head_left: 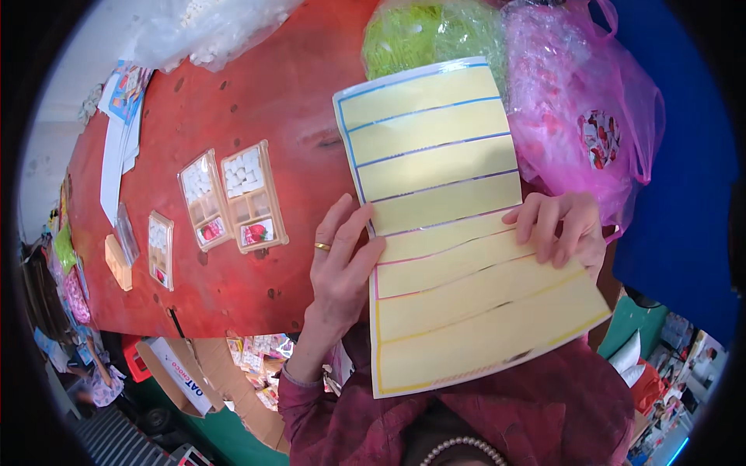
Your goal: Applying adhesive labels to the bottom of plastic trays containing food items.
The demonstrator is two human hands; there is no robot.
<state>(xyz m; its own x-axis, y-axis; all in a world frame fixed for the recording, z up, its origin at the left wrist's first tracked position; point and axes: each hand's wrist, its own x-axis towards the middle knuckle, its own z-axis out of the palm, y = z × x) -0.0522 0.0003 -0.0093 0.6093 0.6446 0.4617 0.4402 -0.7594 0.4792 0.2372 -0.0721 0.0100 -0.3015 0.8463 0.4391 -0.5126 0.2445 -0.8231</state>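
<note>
A yellow sheet (443,225) with several horizontal strips, outlined in blue, pink and yellow, is held up over the near edge of a red table (264,101). My left hand (342,260), a gold ring on one finger, grips the sheet's left edge. My right hand (561,231) pinches its right edge, fingers lying over the strips. Some lower strips look partly separated from each other.
Clear plastic trays (233,198) with white pieces lie on the table to the left, with a smaller tray (161,250) and paper sheets (120,140) beyond. Green (423,35) and pink (583,109) plastic bags sit at the far side. A cardboard box (183,377) stands on the floor.
</note>
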